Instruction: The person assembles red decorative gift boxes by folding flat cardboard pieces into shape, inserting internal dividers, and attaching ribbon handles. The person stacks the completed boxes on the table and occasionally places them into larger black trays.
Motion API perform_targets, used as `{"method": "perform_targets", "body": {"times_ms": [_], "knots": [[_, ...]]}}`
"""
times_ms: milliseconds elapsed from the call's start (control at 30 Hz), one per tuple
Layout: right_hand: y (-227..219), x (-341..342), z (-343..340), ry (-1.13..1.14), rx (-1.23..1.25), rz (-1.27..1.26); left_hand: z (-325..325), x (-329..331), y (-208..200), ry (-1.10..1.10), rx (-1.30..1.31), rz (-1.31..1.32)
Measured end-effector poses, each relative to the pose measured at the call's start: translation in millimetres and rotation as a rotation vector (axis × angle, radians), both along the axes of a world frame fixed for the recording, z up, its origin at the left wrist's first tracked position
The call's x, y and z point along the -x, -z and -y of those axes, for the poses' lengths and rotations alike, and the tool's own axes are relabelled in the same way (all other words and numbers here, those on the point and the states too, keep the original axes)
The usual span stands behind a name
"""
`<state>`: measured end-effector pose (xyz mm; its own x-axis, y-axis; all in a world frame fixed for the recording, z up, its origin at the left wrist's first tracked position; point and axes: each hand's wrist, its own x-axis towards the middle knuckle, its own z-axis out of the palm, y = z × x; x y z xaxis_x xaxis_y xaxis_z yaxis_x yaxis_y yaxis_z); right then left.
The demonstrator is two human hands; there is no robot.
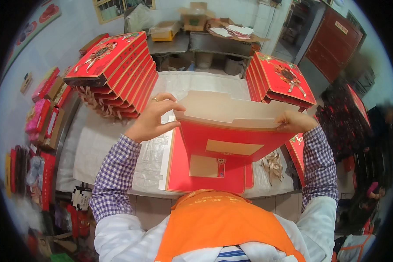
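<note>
A red cardboard box blank (pixel 196 137) with a pale inner side and cut flaps stands tilted up before me. My right hand (pixel 296 122) pinches its upper right edge. My left hand (pixel 155 115), a ring on one finger, is at the upper left corner, thumb and fingers apart; the fingertips touch or nearly touch the flap. Below, another red printed blank (pixel 183 177) lies flat on the covered table. The raised blank hides part of it. Beige ribbons (pixel 273 168) lie in a small heap beside it, on the right.
Stacked red boxes with ribbons (pixel 122 65) rise at the table's left; another stack of red boxes (pixel 277 81) stands at the far right. Behind are metal benches (pixel 174 43) with cartons and a yellow crate (pixel 163 32). More packaging (pixel 43 118) lines the left wall.
</note>
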<state>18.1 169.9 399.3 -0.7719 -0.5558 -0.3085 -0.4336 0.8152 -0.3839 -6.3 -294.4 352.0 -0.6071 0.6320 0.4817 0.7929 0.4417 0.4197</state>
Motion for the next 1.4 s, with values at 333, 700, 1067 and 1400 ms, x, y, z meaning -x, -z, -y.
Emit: {"method": "perform_targets", "body": {"times_ms": [333, 700, 1067, 1400], "knots": [[38, 7, 41, 0.165, 0.144, -0.484, -41, 21, -4, -0.081, 0.299, -0.435], [52, 11, 47, 0.261, 0.117, -0.352, -77, 36, 17, -0.090, 0.422, -0.143], [55, 12, 47, 0.267, 0.183, -0.129, -93, 54, 22, 0.276, 0.124, -0.123], [67, -17, 63, 0.040, 0.057, -0.759, -89, 53, 19, 0.309, 0.171, 0.222]]}}
